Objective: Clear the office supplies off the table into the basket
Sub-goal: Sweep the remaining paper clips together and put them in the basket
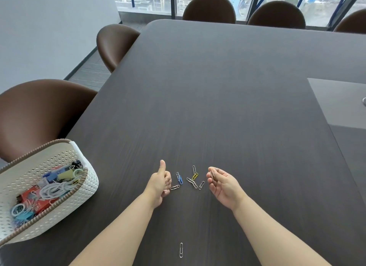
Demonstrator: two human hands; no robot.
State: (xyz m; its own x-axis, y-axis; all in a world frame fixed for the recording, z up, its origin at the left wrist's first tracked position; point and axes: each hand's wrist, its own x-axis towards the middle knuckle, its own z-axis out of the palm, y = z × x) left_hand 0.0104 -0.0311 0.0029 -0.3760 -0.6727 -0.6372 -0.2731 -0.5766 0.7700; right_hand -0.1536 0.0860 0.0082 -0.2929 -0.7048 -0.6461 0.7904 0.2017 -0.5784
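Several paper clips lie scattered on the dark table (217,107) between my hands: a blue one (180,179), a yellow one (194,176) and silver ones (175,187). One more silver clip (181,250) lies alone near the front edge. My right hand (223,184) pinches a copper-coloured paper clip (212,174) between thumb and fingers, just right of the pile. My left hand (161,183) rests left of the pile, fingers curled, thumb up; whether it holds anything is hidden. The white perforated basket (87,188) stands at the left with clips, a cable and a red box inside.
Brown chairs stand along the left side (39,111) and the far end (210,8) of the table. A lighter grey panel (340,101) is set into the table at the right. The table's left edge runs close behind the basket.
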